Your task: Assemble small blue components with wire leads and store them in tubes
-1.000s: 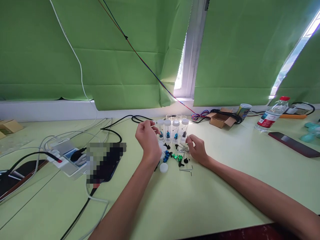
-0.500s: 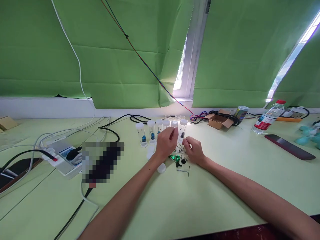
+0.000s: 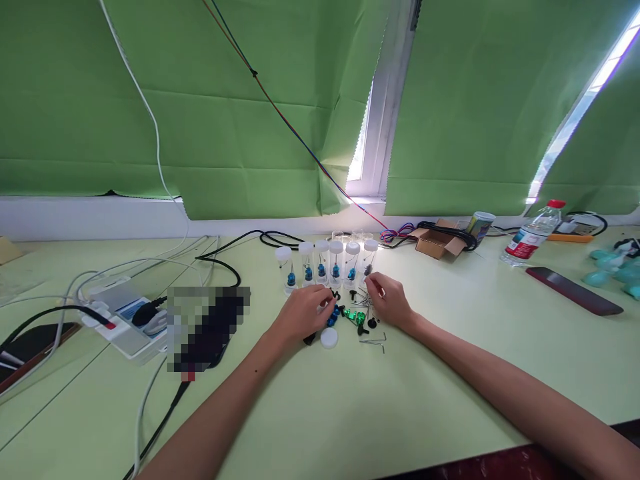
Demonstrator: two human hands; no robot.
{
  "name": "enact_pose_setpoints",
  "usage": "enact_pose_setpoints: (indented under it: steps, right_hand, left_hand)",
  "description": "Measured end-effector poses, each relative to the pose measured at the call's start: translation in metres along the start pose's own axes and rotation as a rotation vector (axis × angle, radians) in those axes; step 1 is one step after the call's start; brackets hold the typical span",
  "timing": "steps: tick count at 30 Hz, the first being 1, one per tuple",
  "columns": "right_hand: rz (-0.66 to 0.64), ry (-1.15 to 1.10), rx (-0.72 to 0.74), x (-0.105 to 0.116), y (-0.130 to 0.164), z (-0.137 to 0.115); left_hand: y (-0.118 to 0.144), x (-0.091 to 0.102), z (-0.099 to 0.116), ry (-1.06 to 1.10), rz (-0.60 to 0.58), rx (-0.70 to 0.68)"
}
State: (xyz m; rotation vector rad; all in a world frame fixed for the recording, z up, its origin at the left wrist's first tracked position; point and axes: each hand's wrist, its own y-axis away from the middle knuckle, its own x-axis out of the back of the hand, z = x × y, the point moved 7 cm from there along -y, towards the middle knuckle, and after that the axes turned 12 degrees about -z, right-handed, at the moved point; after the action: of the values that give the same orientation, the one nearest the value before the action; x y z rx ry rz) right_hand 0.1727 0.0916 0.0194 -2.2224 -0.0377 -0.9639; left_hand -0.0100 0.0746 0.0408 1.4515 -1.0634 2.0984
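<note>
We work at a pale green tabletop [image 3: 450, 400] under green blinds, and the sorting looks, to our judgement, well along but not finished. A row of six capped vials [image 3: 330, 267] stands upright near the far edge, most with a small blue piece inside and the rightmost with a dark one; a few empty uncapped vials [image 3: 350, 235] wait just behind them. In front of the row lies a pile of loose parts [image 3: 353, 313], blue, green and black bits with thin metal pins, so there is stock left to put away. A loose white cap [image 3: 329, 338] lies just beside the pile. Our left hand [image 3: 303, 312] rests curled at the pile's left edge, fingertips on the blue pieces; we cannot tell whether it grips one. Our right hand [image 3: 390, 303] is pinched at the pile's right edge, seemingly on a thin pin.
</note>
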Motion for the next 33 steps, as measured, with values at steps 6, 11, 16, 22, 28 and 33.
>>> enact_pose_setpoints:
  steps: [6,11,16,22,28,33]
  right_hand:
    - [-0.04,0.044,0.023,-0.006,-0.001,-0.001]
    - [-0.109,0.065,0.075,-0.009,0.0,-0.002]
    - [-0.166,0.092,0.16,-0.008,0.001,-0.006]
    - [-0.221,0.197,0.299,-0.007,0.001,-0.017]
    - [-0.262,0.353,0.416,-0.01,0.004,-0.03]
    - [-0.263,0.402,0.484,-0.009,0.006,-0.041]
  left_hand:
    - [0.004,-0.007,0.009,-0.066,-0.092,-0.032]
    - [0.005,-0.013,0.006,-0.065,-0.153,0.002]
    - [0.005,-0.015,0.003,-0.037,-0.249,0.085]
    - [0.004,-0.018,0.004,0.003,-0.304,0.119]
    - [0.003,-0.022,0.003,0.049,-0.304,0.12]
    - [0.002,-0.025,0.005,0.045,-0.311,0.109]
